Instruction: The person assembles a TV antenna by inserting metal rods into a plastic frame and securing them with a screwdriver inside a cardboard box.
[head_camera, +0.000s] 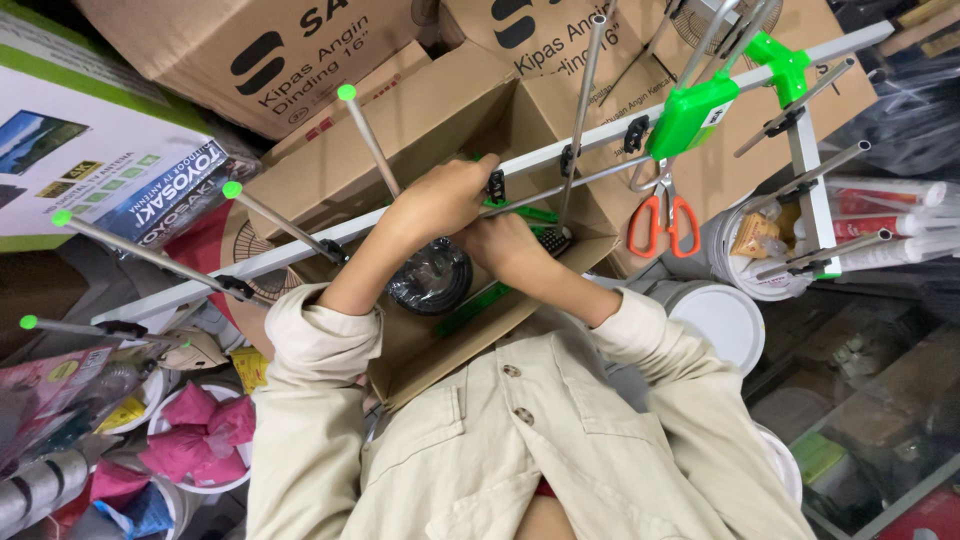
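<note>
My left hand (440, 200) clamps the antenna's white boom (420, 205) across the open cardboard box (440, 110) to steady it, while my right hand (512, 243) closes around a black rod clamp (552, 240) beneath.

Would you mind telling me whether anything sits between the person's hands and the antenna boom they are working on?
Nothing visible does. The left hand already rests on the white antenna boom, and the right hand lies just under it beside a black clip. The metal rods stick out to either side of the hands, not across them.
</note>
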